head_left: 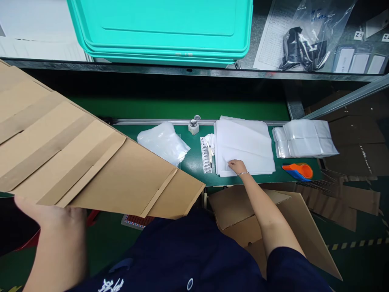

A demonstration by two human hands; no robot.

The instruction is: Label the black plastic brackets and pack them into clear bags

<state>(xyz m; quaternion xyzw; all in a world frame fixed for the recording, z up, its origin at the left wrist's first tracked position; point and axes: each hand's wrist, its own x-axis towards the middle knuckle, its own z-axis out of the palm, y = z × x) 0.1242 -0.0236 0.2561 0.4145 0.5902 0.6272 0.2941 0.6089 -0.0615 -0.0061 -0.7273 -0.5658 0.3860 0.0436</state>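
Note:
On the left, a long folded cardboard piece [121, 174] with several overlapping flaps slants across the view. My left hand [51, 213] supports it from below at its near edge, the fingers mostly hidden beneath it. Over the table, my right hand [237, 166], with a thin bracelet at the wrist, rests at the near left part of a stack of white sheets [249, 142]. Its fingertips are pinched together on the top sheet, which wrinkles slightly there. Left of the stack lie a labelled strip [206, 156] and a slim pen-like tool [210, 156].
Clear plastic bags [164, 140], a small bottle [193, 127], more plastic bags [306, 138] and orange and blue scoops [299, 171] lie on the green table [194, 178]. A shelf with turquoise lids [167, 24] overhangs it. An open carton [240, 231] stands below my right arm.

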